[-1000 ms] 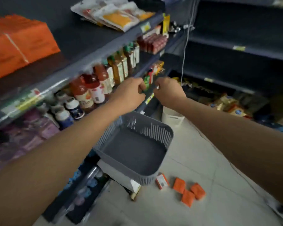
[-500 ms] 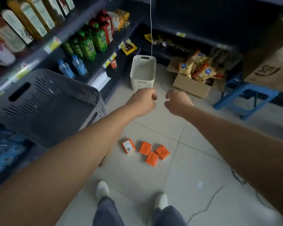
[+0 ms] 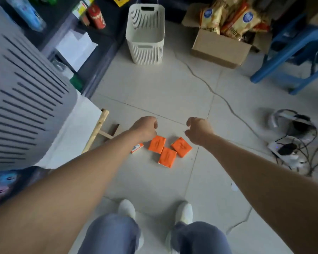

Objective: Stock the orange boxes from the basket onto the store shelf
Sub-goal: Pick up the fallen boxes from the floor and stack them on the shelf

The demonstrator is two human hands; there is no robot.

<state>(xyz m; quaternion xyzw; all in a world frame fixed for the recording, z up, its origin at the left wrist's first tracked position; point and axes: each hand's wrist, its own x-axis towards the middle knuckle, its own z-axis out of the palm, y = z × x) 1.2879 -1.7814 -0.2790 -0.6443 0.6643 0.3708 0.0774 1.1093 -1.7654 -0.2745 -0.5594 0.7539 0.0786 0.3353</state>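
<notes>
Three orange boxes (image 3: pixel 156 144) (image 3: pixel 167 157) (image 3: pixel 181 147) lie flat on the tiled floor, touching one another. A fourth box with a white label (image 3: pixel 136 148) lies just left of them, partly hidden by my left wrist. My left hand (image 3: pixel 145 128) hovers above the leftmost boxes with its fingers curled and nothing in it. My right hand (image 3: pixel 198 131) hovers just right of the boxes, also curled and holding nothing. The grey slatted basket (image 3: pixel 26 92) fills the left side, close to the camera. The dark store shelf (image 3: pixel 103 52) runs along the left.
A white slatted basket (image 3: pixel 145 43) stands on the floor ahead. A cardboard box (image 3: pixel 218 50) of snack bags and a blue stool (image 3: pixel 292 52) are at the upper right. A cable crosses the floor to a power strip (image 3: pixel 286 151). A wooden stick (image 3: pixel 95 132) lies left.
My view has tilted from the shelf down to the floor. Both hands have dropped from the shelf edge to just above the orange boxes. The grey basket has slid to the left edge.
</notes>
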